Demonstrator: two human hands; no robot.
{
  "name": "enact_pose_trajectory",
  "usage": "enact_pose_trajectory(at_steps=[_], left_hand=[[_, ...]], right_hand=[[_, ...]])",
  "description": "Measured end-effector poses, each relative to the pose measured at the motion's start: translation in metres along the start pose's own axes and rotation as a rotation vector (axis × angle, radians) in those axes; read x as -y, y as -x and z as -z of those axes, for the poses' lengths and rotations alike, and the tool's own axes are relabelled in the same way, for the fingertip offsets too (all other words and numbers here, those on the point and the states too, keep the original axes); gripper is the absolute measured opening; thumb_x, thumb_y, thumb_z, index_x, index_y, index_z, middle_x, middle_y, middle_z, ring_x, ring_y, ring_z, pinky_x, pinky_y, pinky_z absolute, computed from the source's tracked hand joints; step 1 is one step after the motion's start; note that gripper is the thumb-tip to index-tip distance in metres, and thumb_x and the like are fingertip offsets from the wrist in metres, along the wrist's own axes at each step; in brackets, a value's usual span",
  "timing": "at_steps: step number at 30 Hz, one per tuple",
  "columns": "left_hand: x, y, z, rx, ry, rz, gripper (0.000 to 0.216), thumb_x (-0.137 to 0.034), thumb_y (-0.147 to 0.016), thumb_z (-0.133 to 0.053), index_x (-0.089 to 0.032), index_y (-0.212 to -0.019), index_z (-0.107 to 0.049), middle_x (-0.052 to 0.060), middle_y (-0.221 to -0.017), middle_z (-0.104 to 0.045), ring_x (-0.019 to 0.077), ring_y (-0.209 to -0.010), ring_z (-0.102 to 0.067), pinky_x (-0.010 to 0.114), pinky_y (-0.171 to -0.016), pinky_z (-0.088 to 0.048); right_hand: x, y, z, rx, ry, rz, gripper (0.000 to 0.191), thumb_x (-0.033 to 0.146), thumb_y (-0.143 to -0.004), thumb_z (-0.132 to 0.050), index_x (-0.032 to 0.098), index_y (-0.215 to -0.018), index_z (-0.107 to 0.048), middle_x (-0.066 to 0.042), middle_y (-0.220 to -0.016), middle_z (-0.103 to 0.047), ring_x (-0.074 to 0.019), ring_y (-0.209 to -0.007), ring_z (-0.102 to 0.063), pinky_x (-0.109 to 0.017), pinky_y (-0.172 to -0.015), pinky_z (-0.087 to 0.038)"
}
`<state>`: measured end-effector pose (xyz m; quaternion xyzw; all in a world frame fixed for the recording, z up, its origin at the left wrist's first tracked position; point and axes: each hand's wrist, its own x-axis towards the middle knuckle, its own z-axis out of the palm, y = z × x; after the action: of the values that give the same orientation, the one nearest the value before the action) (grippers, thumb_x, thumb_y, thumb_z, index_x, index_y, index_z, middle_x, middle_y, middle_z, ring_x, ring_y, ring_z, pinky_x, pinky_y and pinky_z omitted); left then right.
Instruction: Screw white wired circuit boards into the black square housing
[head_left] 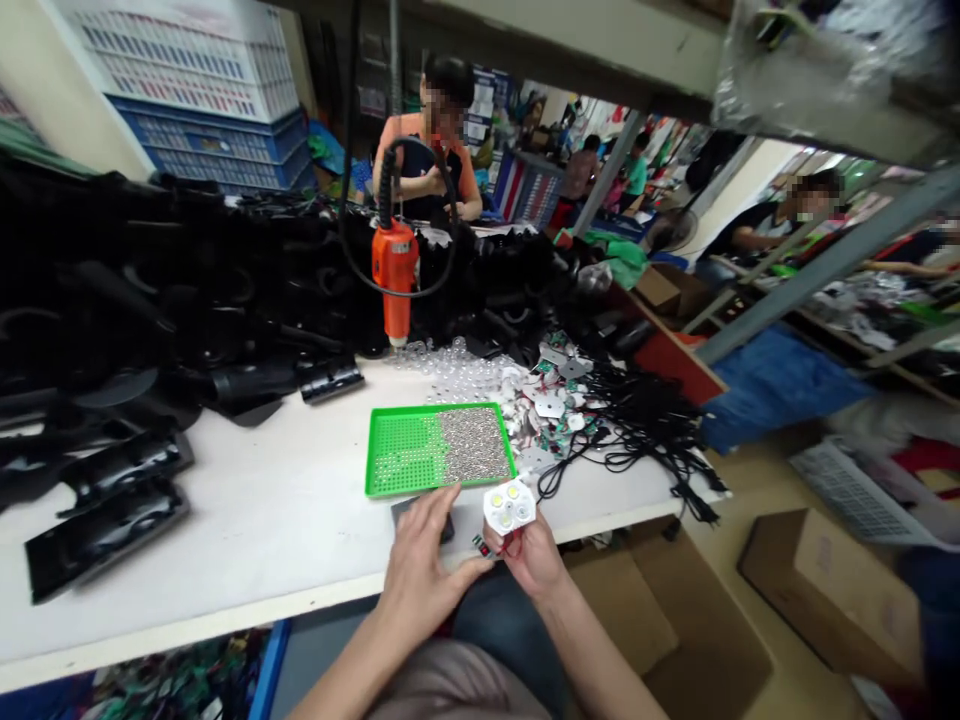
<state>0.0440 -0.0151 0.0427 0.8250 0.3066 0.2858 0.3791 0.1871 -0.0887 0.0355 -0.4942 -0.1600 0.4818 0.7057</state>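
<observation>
At the front edge of the desk [262, 530], the right hand's [538, 562] fingers grip the white LED module [510, 506], just right of the open-fingered left hand [417, 556].

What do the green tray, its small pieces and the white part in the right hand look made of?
Green tray: probably plastic, evenly coloured with a regular hole grid. Small pieces: likely shiny metal, from silvery glints. White part: perhaps smooth plastic, from its even white surface; coated metal possible.

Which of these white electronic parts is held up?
The white piece with four round spots, in the right hand; the others lie heaped beside the green perforated plastic tray.
</observation>
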Motion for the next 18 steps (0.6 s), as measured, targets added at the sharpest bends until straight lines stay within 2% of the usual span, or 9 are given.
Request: enact_pose_trajectory(at_steps=[2, 4, 5, 6, 8, 10, 12, 15, 18], left_hand=[[-0.012, -0.009, -0.009, 0.091, 0.207, 0.053, 0.065, -0.049, -0.075, -0.069, -0.024, -0.133, -0.05, 0.013, -0.135, -0.054, 0.0331, -0.126, -0.048, 0.052, -0.106, -0.037], [-0.018, -0.013, -0.014, 0.156, 0.403, 0.142, 0.056, -0.05, -0.078, -0.065, -0.022, -0.125, -0.055, 0.013, -0.13, -0.058, 0.0317, -0.121, -0.053, 0.049, -0.104, -0.04], [-0.018, -0.013, -0.016, 0.184, 0.493, 0.191, 0.055, -0.052, -0.078, -0.064, -0.021, -0.123, -0.055, 0.013, -0.126, -0.061, 0.031, -0.117, -0.056, 0.047, -0.102, -0.042], [-0.017, -0.012, -0.017, 0.214, 0.58, 0.238, 0.058, -0.055, -0.077, -0.064, -0.02, -0.123, -0.055, 0.013, -0.122, -0.063, 0.0304, -0.112, -0.059, 0.044, -0.099, -0.044], [-0.014, -0.006, -0.02, 0.286, 0.747, 0.311, 0.068, -0.061, -0.072, -0.067, -0.02, -0.125, -0.053, 0.012, -0.115, -0.066, 0.0292, -0.102, -0.064, 0.041, -0.092, -0.048], [-0.012, 0.002, -0.023, 0.366, 0.893, 0.365, 0.074, -0.064, -0.069, -0.07, -0.021, -0.126, -0.051, 0.011, -0.109, -0.068, 0.0268, -0.09, -0.067, 0.039, -0.087, -0.05], [-0.012, 0.009, -0.027, 0.382, 1.008, 0.436, 0.078, -0.065, -0.067, -0.071, -0.022, -0.128, -0.051, 0.01, -0.1, -0.071, 0.024, -0.079, -0.067, 0.038, -0.082, -0.051], [-0.014, 0.014, -0.032, 0.295, 1.122, 0.579, 0.079, -0.067, -0.065, -0.071, -0.022, -0.128, -0.053, 0.007, -0.085, -0.071, 0.022, -0.069, -0.065, 0.037, -0.075, -0.051], [-0.013, 0.013, -0.031, 0.214, 1.14, 0.714, 0.082, -0.068, -0.061, -0.073, -0.022, -0.126, -0.054, 0.007, -0.081, -0.072, 0.0224, -0.068, -0.066, 0.036, -0.073, -0.051]], right_hand=[[0.005, 0.005, 0.009, 0.021, 0.193, 0.067, 0.028, 0.047, -0.085, -0.053, 0.023, -0.096, -0.06, 0.0, -0.07, -0.061, -0.0134, -0.054, -0.053, -0.026, -0.051, -0.043], [0.018, 0.004, 0.029, 0.048, 0.534, 0.199, 0.028, 0.043, -0.09, -0.048, 0.023, -0.1, -0.064, -0.003, -0.079, -0.066, -0.0161, -0.066, -0.059, -0.029, -0.062, -0.049], [0.029, 0.001, 0.043, 0.019, 0.757, 0.295, 0.027, 0.038, -0.092, -0.046, 0.023, -0.103, -0.066, -0.004, -0.083, -0.068, -0.0175, -0.073, -0.061, -0.031, -0.068, -0.051], [0.04, -0.004, 0.059, -0.05, 1.016, 0.397, 0.028, 0.032, -0.093, -0.044, 0.024, -0.105, -0.067, -0.005, -0.087, -0.069, -0.0191, -0.079, -0.062, -0.032, -0.074, -0.051], [0.062, -0.019, 0.09, -0.27, 1.509, 0.576, 0.031, 0.02, -0.093, -0.041, 0.023, -0.109, -0.068, -0.009, -0.098, -0.069, -0.0224, -0.092, -0.06, -0.036, -0.081, -0.049], [0.077, -0.039, 0.117, -0.387, 1.811, 0.638, 0.034, 0.01, -0.089, -0.043, 0.022, -0.107, -0.069, -0.013, -0.106, -0.066, -0.0247, -0.098, -0.056, -0.038, -0.083, -0.046], [0.083, -0.058, 0.132, -0.386, 1.9, 0.647, 0.031, 0.006, -0.086, -0.047, 0.022, -0.1, -0.071, -0.013, -0.106, -0.066, -0.0243, -0.097, -0.054, -0.037, -0.082, -0.045], [0.086, -0.074, 0.141, -0.368, 1.929, 0.692, 0.027, 0.006, -0.085, -0.051, 0.023, -0.09, -0.071, -0.01, -0.104, -0.067, -0.0224, -0.095, -0.055, -0.035, -0.081, -0.045], [0.097, -0.067, 0.148, -0.454, 1.932, 0.745, 0.029, 0.007, -0.088, -0.046, 0.02, -0.098, -0.07, -0.014, -0.114, -0.066, -0.0254, -0.103, -0.055, -0.04, -0.084, -0.046]])
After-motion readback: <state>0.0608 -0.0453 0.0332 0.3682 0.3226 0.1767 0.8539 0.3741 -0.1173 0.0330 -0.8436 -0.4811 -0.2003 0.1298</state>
